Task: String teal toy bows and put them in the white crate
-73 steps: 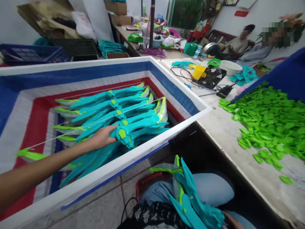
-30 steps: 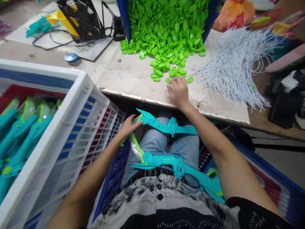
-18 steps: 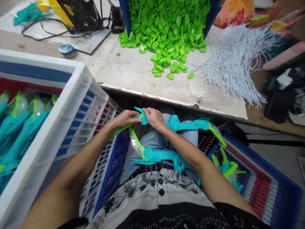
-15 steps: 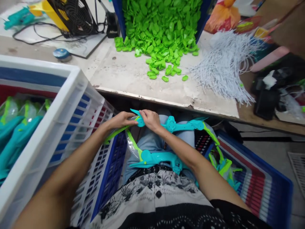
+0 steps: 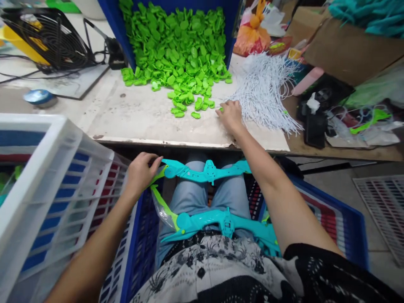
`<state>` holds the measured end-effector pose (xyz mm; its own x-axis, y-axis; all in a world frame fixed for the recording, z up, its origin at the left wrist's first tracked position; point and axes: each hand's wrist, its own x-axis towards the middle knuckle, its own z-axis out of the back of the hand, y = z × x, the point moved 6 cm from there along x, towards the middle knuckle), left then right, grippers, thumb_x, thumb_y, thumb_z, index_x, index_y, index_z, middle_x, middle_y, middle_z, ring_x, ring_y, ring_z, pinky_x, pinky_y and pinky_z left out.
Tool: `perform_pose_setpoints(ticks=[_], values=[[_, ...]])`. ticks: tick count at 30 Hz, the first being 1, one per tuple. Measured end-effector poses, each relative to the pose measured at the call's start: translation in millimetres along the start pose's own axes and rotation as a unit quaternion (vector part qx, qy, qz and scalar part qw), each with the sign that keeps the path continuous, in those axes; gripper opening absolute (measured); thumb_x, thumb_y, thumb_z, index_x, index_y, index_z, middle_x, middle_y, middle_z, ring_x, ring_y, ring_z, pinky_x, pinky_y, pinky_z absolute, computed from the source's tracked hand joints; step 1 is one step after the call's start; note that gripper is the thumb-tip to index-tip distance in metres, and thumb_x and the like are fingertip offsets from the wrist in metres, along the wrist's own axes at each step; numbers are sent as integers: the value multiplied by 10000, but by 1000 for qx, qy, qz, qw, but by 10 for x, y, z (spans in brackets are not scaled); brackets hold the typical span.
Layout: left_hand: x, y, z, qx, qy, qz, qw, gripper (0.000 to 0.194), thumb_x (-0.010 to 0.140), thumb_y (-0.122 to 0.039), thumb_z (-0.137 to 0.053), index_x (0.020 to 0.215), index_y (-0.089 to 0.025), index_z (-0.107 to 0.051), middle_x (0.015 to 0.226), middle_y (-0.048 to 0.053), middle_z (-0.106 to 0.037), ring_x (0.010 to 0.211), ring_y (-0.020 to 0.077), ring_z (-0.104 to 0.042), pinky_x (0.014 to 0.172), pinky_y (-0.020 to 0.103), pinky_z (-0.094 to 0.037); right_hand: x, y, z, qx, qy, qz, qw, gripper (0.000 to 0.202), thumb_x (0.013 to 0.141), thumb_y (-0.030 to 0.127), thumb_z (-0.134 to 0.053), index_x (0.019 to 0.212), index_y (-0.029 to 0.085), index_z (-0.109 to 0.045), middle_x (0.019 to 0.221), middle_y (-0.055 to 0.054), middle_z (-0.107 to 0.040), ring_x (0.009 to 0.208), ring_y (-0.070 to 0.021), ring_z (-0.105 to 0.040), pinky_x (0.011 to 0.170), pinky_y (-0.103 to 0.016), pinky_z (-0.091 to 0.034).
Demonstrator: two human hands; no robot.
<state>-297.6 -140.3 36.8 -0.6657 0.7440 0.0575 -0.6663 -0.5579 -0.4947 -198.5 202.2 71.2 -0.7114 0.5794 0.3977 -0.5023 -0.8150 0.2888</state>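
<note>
My left hand [image 5: 142,173] pinches the left end of a turquoise bow-shaped plastic piece [image 5: 192,173] with a lime-green limb, which lies across my knees. On the table, my right hand [image 5: 232,117] has its fingertips closed on a small green plastic piece [image 5: 221,110], mostly hidden by the fingers. A second turquoise bow-shaped piece [image 5: 205,219] rests on my lap, a lime-green limb [image 5: 164,207] in clear plastic at its left. My right forearm hides the right end of the farther one.
Green pieces [image 5: 179,54] spill from a tilted blue bin [image 5: 107,25]. A bundle of white strings [image 5: 261,92] lies right of my hand. White crate [image 5: 47,126] stands left, blue crate [image 5: 356,227] right. A black fan [image 5: 53,38] and blue-lidded tin [image 5: 39,97] sit at left.
My right hand has left the bow-shaped piece and reached forward onto the table, to a loose green piece. My left hand stays at the piece's left end. The view has shifted right.
</note>
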Motion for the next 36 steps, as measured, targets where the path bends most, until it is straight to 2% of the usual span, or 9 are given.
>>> perform_pose_setpoints(ticks=[2, 6, 9, 12, 19, 23, 26, 32, 36], values=[[3, -375, -123, -46, 5, -55, 997, 416, 884, -475, -420, 955, -150, -669, 952, 99, -650, 920, 219, -613, 850, 294, -462, 83, -74, -117, -34, 56, 4, 998, 319, 902, 335, -499, 905, 66, -670, 995, -185, -596, 1110, -320, -426, 961, -553, -329], [56, -999, -793, -74, 191, -151, 967, 457, 870, -415, -487, 1213, -120, -552, 1189, 144, -605, 1105, 248, -571, 928, 310, -438, -117, 27, -102, 9, 103, 32, 994, 293, 871, 242, -516, 1058, 66, -657, 1064, -155, -544, 1042, -263, -488, 950, -472, -374], [123, -1158, -1249, 14, 314, -141, 939, 485, 852, -400, -523, 1241, -111, -506, 1136, 180, -633, 1078, 315, -589, 876, 371, -448, -449, 49, 41, 49, 110, 58, 991, 321, 876, 288, -518, 1143, 156, -639, 1089, -107, -526, 992, -215, -511, 914, -385, -406], [192, -1271, -1490, 22, 362, -120, 924, 471, 812, -428, -578, 1184, -143, -534, 1062, 160, -663, 999, 319, -620, 782, 346, -454, -774, -15, 177, 69, 96, 66, 991, 283, 879, 344, -529, 1062, 186, -675, 1048, -96, -554, 1023, -235, -501, 924, -392, -379], [293, -1492, -1673, -112, 342, -73, 930, 316, 722, -430, -633, 858, -145, -622, 815, 66, -647, 768, 233, -594, 626, 287, -408, -1058, -251, 351, 120, 65, 16, 990, 210, 821, 329, -608, 943, 173, -677, 1067, -72, -657, 1081, -242, -510, 944, -397, -323], [317, -1440, -1708, -251, 393, -12, 885, 295, 671, -447, -651, 703, -158, -597, 640, 9, -566, 593, 157, -501, 529, 261, -360, -1110, -292, 482, 117, 74, 21, 990, 196, 824, 343, -600, 896, 180, -682, 1067, -63, -675, 1059, -245, -519, 935, -412, -319], [331, -1355, -1742, -306, 430, 51, 847, 307, 667, -446, -678, 706, -152, -599, 557, -16, -494, 501, 116, -408, 477, 248, -301, -1357, -149, 559, 143, 73, 65, 985, 267, 845, 381, -584, 1004, 183, -665, 1084, -65, -673, 1048, -233, -522, 921, -395, -347], [334, -1294, -1757, -366, 429, 172, 808, 347, 773, -473, -623, 644, -155, -568, 586, 8, -553, 558, 128, -490, 566, 251, -402, -2233, 163, 282, 138, 159, 141, 967, 304, 908, 370, -521, 1104, 182, -657, 1181, -84, -662, 1105, -243, -523, 876, -403, -394], [300, -1328, -1718, -385, 439, 183, 791, 368, 760, -504, -646, 722, -140, -606, 669, 26, -615, 632, 139, -545, 611, 243, -436, -2380, 127, 127, 125, 132, 129, 975, 321, 928, 368, -485, 1124, 182, -660, 1199, -86, -655, 1198, -249, -498, 920, -421, -397]])
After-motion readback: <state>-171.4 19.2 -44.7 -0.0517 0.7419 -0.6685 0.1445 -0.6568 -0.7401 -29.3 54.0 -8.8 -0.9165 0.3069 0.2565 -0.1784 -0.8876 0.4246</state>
